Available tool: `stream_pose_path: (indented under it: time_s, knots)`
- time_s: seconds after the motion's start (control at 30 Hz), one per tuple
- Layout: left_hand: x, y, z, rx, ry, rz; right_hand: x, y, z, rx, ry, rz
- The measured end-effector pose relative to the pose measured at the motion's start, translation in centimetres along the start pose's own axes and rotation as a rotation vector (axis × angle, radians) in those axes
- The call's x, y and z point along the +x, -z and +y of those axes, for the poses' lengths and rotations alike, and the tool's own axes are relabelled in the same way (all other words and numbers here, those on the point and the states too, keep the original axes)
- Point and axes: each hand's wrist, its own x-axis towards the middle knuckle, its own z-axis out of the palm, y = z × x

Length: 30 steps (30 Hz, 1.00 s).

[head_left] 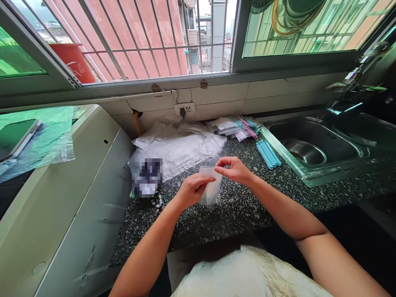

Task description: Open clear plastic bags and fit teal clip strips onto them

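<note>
Above the speckled dark countertop (pixel 235 210), a small translucent plastic bag (pixel 211 193) is held between my two hands. My left hand (pixel 193 189) pinches it from the left, thumb and fingers pressed on its upper part. At the bag's top right corner, my right hand (pixel 234 170) grips the edge between thumb and fingertips. What the bag contains, if anything, cannot be made out. Beyond my hands lies a heap of clear plastic bags (pixel 182 150). Several turquoise strips (pixel 267 154) lie side by side to the right of my right hand.
Filled packets with blue and pink pieces (pixel 236 126) lie against the wall. A metal sink (pixel 315 136) with a tap (pixel 355 78) is on the right. A pale appliance (pixel 77 185) bounds the counter on the left, with a phone (pixel 21 138) on top. A socket (pixel 185 110) is on the wall.
</note>
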Motion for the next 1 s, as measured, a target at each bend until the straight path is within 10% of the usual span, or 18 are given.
stream_pose_path:
  time_s: [0.27,0.43,0.7,1.0]
  knots:
    - [0.0,0.8,-0.3,-0.016,0.199,0.12,0.8,2.0,1.0,-0.068,-0.086,0.193]
    - [0.1,1.4,-0.7,-0.038,0.353,0.221,-0.5,6.4,3.3,-0.602,-0.167,0.325]
    - [0.2,1.4,-1.2,-0.094,0.443,0.264,-4.3,13.5,7.7,-1.045,-0.48,0.385]
    - [0.3,1.3,-1.5,-0.114,0.491,0.304,-5.8,15.7,8.9,-1.209,-0.755,0.341]
